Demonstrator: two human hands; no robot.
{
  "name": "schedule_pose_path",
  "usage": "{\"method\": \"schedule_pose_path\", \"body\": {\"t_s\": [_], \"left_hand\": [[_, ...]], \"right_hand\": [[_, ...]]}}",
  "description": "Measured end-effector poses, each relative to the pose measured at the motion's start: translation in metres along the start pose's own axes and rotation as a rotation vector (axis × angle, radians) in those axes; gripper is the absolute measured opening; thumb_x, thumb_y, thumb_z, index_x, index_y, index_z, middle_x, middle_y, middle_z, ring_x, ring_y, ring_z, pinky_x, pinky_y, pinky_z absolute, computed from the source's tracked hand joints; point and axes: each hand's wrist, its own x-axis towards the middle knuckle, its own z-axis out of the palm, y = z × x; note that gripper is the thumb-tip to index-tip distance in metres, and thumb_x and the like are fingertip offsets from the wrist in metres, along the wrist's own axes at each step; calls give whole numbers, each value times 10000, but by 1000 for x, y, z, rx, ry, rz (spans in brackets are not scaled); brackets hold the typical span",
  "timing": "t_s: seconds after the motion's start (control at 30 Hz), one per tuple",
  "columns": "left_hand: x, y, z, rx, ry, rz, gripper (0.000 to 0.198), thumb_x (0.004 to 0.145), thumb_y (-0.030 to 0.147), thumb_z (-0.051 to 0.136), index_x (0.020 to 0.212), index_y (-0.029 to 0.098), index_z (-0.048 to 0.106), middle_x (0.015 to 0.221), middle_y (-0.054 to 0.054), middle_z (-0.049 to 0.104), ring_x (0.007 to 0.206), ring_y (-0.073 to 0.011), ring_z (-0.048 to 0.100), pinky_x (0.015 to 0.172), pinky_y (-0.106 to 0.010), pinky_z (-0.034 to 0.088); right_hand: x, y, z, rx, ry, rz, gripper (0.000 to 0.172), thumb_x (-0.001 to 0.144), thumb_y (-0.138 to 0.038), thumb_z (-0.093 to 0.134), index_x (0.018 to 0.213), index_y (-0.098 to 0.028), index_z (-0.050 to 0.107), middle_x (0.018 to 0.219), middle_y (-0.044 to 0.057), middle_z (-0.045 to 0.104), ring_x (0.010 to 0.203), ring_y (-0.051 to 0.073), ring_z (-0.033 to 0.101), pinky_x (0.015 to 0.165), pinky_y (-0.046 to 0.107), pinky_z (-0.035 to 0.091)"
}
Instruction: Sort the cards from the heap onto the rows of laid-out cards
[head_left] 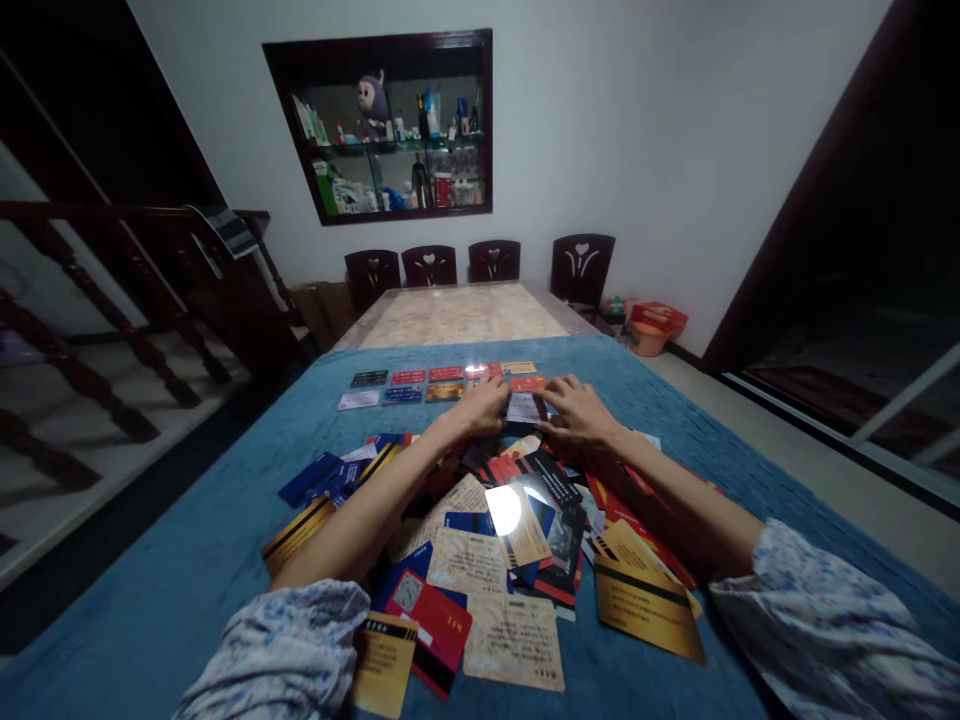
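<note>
A pale whitish card (525, 407) lies between my two hands at the far side of the card pile. My left hand (486, 405) has its fingers curled at the card's left edge. Pinching the right edge is my right hand (576, 410), its thumb nearest me. Just beyond that card is an orange-red card (528, 384). Two rows of cards stretch to the left, among them a black card (370, 379), a blue card (403, 396) and a gold card (445, 392). Beneath my forearms spreads a loose heap of overlapping cards, with a large gold card (649, 606) at its right.
A blue cloth (300, 600) covers the near part of the table; its marbled top (465, 315) shows beyond. Several dark chairs (429, 266) stand at the far end. A wooden railing (112, 212) runs along the left, and a red and orange container (652, 330) sits on the floor at right.
</note>
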Motion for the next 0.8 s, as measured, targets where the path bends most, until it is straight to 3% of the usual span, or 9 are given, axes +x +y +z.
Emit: {"method": "schedule_pose_path", "body": {"t_s": [0.4, 0.8], "left_hand": [[-17, -19, 2, 42, -36, -24, 280, 784, 182, 675, 1047, 187, 577, 1240, -122, 569, 1231, -320, 455, 1001, -475, 433], [-32, -40, 7, 27, -34, -66, 257, 790, 193, 635, 1044, 197, 597, 1225, -122, 565, 1199, -317, 462, 997, -492, 425]], "right_hand": [[17, -17, -8, 47, -109, -63, 494, 886, -445, 605, 1330, -228, 598, 1274, 159, 581, 1148, 313, 432, 849, 394, 385], [36, -35, -9, 56, -129, -113, 492, 876, -401, 621, 1327, -204, 600, 1305, 163, 569, 1195, 330, 426, 877, 428, 405]]}}
